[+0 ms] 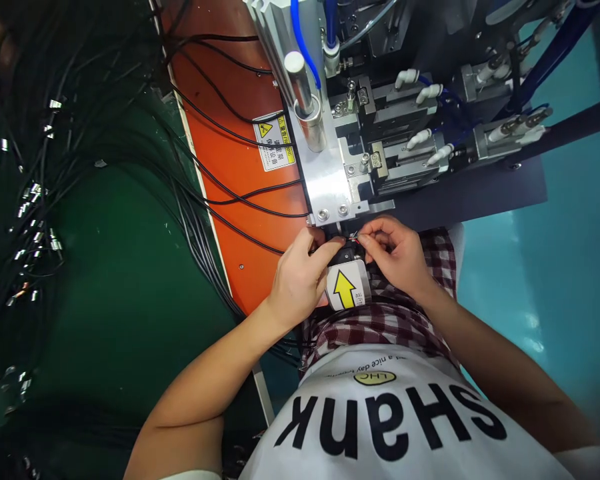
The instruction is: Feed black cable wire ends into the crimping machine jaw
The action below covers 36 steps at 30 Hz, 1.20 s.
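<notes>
My left hand [300, 277] is closed around a black cable end at the front of a metal machine [330, 180], thumb pressed on the cable near a small black fixture [349, 253]. My right hand [397, 253] pinches fine coloured wire ends [356, 235] between thumb and forefinger, right under the machine's silver plate. A white label with a yellow arrow [345, 288] sits just below both hands.
Several black cables [220, 187] run from the hands across the orange machine base [230, 153] to a big bundle with metal terminals [35, 200] on the green table at left. A yellow warning sticker [274, 141] and pneumatic cylinders [420, 140] lie behind. Teal floor at right.
</notes>
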Motion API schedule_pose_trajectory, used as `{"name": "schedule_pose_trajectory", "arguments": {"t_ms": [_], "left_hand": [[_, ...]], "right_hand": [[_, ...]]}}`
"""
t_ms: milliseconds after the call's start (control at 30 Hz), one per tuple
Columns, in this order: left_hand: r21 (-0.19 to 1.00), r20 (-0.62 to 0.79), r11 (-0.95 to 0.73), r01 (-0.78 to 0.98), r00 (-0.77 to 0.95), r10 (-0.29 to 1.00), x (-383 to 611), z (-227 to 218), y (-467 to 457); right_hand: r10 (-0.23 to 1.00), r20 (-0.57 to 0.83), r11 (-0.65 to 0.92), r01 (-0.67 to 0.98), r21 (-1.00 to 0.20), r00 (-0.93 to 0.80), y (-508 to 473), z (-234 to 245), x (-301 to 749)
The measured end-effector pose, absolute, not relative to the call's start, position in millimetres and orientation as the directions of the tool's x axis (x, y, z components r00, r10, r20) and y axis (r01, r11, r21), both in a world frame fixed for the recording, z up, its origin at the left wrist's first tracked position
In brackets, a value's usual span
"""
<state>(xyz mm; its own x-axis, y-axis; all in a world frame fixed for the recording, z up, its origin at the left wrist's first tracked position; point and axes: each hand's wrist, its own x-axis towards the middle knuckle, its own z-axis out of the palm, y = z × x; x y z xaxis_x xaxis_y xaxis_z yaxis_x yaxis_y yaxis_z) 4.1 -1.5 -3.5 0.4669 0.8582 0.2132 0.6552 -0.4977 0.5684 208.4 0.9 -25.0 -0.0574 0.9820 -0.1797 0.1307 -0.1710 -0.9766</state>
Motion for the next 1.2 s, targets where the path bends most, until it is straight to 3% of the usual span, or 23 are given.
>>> {"name": "schedule_pose_trajectory", "arguments": {"t_ms": [133,400,667,800,1033,1200], "left_hand": [[0.567,0.211,-0.493,0.660,0.462,0.862,4.5,-2.8,-1.5],[0.572,0.217,-0.499,0.651,0.467,0.857,3.8,-3.8,-1.3],[0.577,0.209,-0.491,0.652,0.464,0.861,3.4,-3.5,-1.6],[0.578,0.210,-0.494,0.650,0.467,0.859,3.8,-3.5,-1.6],[0.543,0.225,-0.505,0.671,0.462,0.858,4.1,-5.8,-2.0],[0.544,0.220,-0.502,0.672,0.464,0.858,4.4,-5.4,-1.8]], "right_hand": [[0.997,-0.074,-0.071,0.208,-0.976,-0.005,-2.3,-26.2,202.9],[0.996,-0.086,-0.087,0.141,-0.986,0.010,-3.8,-27.8,197.6],[0.946,-0.324,-0.321,0.100,-0.942,-0.007,-2.3,-19.9,202.6],[0.935,-0.353,-0.352,0.104,-0.930,0.008,-1.9,-16.9,202.9],[0.972,-0.233,-0.224,0.346,-0.911,0.015,-1.4,-11.9,202.1],[0.997,-0.038,-0.067,0.604,-0.794,0.061,-4.4,-3.9,194.2]]}}
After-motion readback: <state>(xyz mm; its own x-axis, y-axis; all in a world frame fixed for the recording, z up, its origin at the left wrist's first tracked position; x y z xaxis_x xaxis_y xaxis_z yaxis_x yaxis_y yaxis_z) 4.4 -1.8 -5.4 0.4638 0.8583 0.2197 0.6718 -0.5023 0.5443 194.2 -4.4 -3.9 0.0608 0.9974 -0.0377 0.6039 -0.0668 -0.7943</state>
